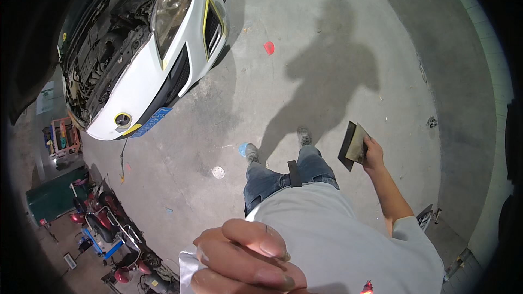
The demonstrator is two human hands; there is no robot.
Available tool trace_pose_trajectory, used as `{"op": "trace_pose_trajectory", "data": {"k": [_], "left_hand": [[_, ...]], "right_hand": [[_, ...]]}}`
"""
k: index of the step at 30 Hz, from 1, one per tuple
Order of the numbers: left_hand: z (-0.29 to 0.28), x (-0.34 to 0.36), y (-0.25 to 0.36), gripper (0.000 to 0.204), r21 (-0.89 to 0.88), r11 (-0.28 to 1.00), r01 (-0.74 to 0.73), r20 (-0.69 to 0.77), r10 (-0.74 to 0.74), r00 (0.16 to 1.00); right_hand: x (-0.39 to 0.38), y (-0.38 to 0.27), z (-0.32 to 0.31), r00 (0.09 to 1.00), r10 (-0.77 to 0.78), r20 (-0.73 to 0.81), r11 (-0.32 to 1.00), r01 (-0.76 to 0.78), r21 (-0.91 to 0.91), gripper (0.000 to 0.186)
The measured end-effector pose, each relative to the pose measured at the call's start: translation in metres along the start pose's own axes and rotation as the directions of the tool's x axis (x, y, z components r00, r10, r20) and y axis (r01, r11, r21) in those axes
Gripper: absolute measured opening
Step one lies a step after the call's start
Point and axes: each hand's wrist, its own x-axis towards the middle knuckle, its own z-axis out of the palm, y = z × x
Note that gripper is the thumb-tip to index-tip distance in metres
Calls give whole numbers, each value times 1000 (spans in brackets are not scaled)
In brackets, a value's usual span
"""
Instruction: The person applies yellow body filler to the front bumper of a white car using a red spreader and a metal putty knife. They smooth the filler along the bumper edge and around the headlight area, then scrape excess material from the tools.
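Note:
Close up at the bottom edge, my left hand [245, 258] is closed with its fingers curled. What it holds, if anything, is hidden. To its right shows a small glowing red tip [368, 287], cut off by the picture's edge and apart from the visible fingers. My right hand [373, 155], held out at my right side, grips flat putty spreaders [357, 144]: a pale, stained plate lies against a dark, wide blade. They are held above the concrete floor [392, 114], with the fingers partly hidden behind them.
A white car [131, 90] with its engine bay uncovered stands at the far left, yellow tape around some openings. A red piece [269, 48] and a white perforated disc [218, 172] lie on the floor. Red motorbikes [106, 218] and a tool rack [65, 137] stand at left.

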Motion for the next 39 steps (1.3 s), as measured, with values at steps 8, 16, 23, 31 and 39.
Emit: {"op": "trace_pose_trajectory", "data": {"k": [8,16,23,31,39], "left_hand": [[42,-10,13,35,36,975,221,286,-222,932],[75,-15,19,26,34,987,157,164,-161,973],[70,-16,21,32,171,974,147,122,-169,978],[56,-60,-7,32,442,874,200,-101,-173,980],[0,-186,-104,53,803,441,401,192,-829,526]], "right_hand": [[45,-20,-79,999,49,6,999,-49,15,36],[57,-25,-77,996,71,47,995,-67,-68,34],[64,-39,-63,995,100,12,983,-97,-158,32],[70,-52,-43,990,123,67,966,-104,-239,31],[49,-76,-16,967,43,251,943,44,-331,32]]}}
